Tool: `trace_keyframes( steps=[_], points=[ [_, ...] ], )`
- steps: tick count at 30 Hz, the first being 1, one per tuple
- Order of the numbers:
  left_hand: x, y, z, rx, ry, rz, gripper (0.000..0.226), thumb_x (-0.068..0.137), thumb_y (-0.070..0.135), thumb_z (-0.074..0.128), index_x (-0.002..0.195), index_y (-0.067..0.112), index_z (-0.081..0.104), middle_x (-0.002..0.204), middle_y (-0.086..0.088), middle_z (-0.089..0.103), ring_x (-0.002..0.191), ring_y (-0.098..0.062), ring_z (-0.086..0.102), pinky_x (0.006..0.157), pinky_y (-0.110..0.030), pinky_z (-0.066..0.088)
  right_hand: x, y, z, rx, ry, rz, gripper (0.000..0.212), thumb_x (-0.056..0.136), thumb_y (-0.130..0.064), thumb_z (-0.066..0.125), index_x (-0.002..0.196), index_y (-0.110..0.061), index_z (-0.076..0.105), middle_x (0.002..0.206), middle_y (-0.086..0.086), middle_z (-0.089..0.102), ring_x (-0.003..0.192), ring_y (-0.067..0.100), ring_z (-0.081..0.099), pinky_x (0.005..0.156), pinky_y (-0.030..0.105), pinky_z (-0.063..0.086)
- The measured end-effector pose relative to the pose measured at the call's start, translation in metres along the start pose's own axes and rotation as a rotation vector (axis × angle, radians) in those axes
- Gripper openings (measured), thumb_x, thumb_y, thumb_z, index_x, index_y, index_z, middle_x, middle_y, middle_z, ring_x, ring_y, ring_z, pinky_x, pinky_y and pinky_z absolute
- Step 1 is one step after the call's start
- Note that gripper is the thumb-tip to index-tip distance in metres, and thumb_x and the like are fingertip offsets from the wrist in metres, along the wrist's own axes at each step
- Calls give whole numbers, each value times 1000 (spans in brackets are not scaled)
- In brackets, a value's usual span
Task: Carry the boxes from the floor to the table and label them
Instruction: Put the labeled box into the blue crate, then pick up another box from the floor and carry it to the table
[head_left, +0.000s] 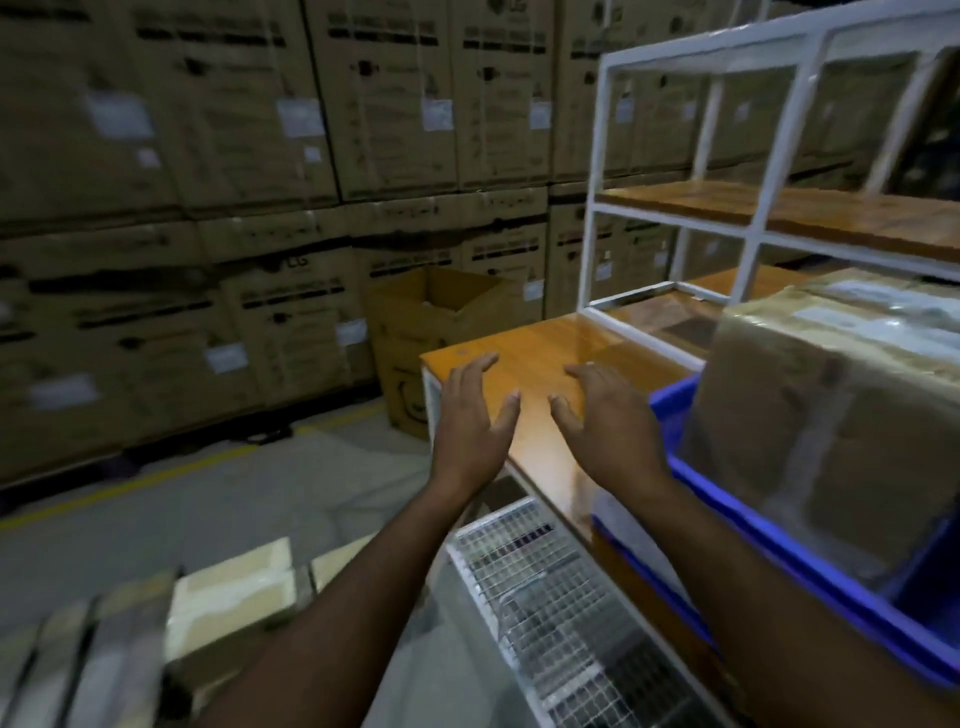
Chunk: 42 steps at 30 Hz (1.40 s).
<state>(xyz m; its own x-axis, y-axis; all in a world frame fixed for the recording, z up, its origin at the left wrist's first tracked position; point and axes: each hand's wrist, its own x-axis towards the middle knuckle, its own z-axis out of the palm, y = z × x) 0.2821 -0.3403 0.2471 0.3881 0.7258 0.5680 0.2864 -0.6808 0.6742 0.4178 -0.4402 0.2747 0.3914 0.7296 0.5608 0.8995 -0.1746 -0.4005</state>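
My left hand (470, 421) and my right hand (605, 421) hover side by side above the left end of the wooden table (524, 345), fingers spread, holding nothing. A taped brown box (831, 431) sits in a blue crate (737, 514) on the table, to the right of my right hand. Down at the lower left, pale cardboard boxes (234, 597) lie on the floor. The view is motion-blurred.
A white metal rack (753, 156) with wooden shelves stands on the table's far side. An open cardboard carton (441, 332) sits on the floor beyond the table's left end. Large stacked cartons (208, 182) wall off the back. A wire mesh panel (545, 597) lies below the table edge.
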Motion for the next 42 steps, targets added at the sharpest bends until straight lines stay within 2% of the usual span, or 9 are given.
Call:
trace_keyframes(
  steps=[3, 5, 7, 15, 22, 29, 33, 37, 42],
  points=[
    [-24, -42, -35, 29, 43, -117, 45, 100, 32, 59, 141, 18, 48, 137, -3, 48, 128, -18, 45, 100, -31, 39, -10, -29, 41, 45, -115, -26, 43, 95, -33, 62, 132, -11, 61, 129, 9, 64, 121, 27, 56, 98, 39, 45],
    [-41, -70, -55, 54, 60, -194, 43, 100, 32, 59, 140, 19, 48, 138, -1, 48, 128, -14, 43, 95, -20, 32, -18, -48, 70, 73, -203, -39, 43, 95, -33, 62, 131, -11, 61, 126, 10, 65, 119, 28, 56, 96, 40, 47],
    [-56, -97, -75, 98, 80, -256, 43, 101, 32, 58, 140, 19, 49, 138, -1, 48, 128, -13, 42, 96, -16, 27, -25, -68, 97, 88, -294, -54, 45, 95, -34, 61, 135, -12, 60, 128, 9, 64, 120, 27, 55, 96, 40, 48],
    [-101, -199, -147, 194, 197, -528, 40, 99, 28, 60, 137, 16, 54, 136, -2, 51, 129, -16, 45, 101, -21, 31, -37, -146, 203, 159, -516, -156, 44, 97, -34, 59, 136, -13, 56, 134, 7, 60, 127, 24, 52, 102, 36, 42],
    [-101, -298, -201, 283, 289, -706, 38, 99, 26, 60, 135, 16, 54, 137, -3, 53, 128, -19, 48, 101, -24, 34, -17, -207, 319, 223, -675, -222, 45, 97, -35, 56, 138, -16, 55, 138, 3, 58, 129, 19, 49, 103, 34, 41],
    [-91, -384, -242, 340, 264, -827, 39, 98, 26, 59, 137, 21, 53, 139, 2, 55, 129, -16, 48, 108, -32, 39, 10, -263, 429, 242, -823, -220, 43, 97, -32, 55, 137, -14, 56, 138, 5, 58, 129, 23, 49, 104, 32, 37],
    [-93, -427, -271, 346, 271, -907, 39, 98, 24, 60, 136, 19, 54, 138, 0, 55, 129, -16, 48, 107, -26, 36, 18, -294, 479, 255, -882, -197, 42, 97, -32, 56, 135, -14, 58, 135, 5, 61, 125, 24, 52, 101, 34, 42],
    [-95, -478, -295, 346, 259, -976, 40, 98, 25, 60, 137, 20, 54, 138, 0, 54, 130, -17, 48, 107, -28, 38, 23, -317, 525, 224, -938, -170, 42, 98, -33, 56, 136, -15, 57, 137, 4, 59, 126, 23, 52, 103, 32, 40],
    [-87, -559, -320, 312, 186, -1013, 41, 97, 27, 61, 136, 18, 56, 138, -1, 56, 128, -18, 50, 107, -34, 43, 26, -341, 589, 220, -946, -82, 41, 98, -34, 57, 133, -14, 58, 134, 7, 61, 124, 26, 52, 101, 33, 39]
  ],
)
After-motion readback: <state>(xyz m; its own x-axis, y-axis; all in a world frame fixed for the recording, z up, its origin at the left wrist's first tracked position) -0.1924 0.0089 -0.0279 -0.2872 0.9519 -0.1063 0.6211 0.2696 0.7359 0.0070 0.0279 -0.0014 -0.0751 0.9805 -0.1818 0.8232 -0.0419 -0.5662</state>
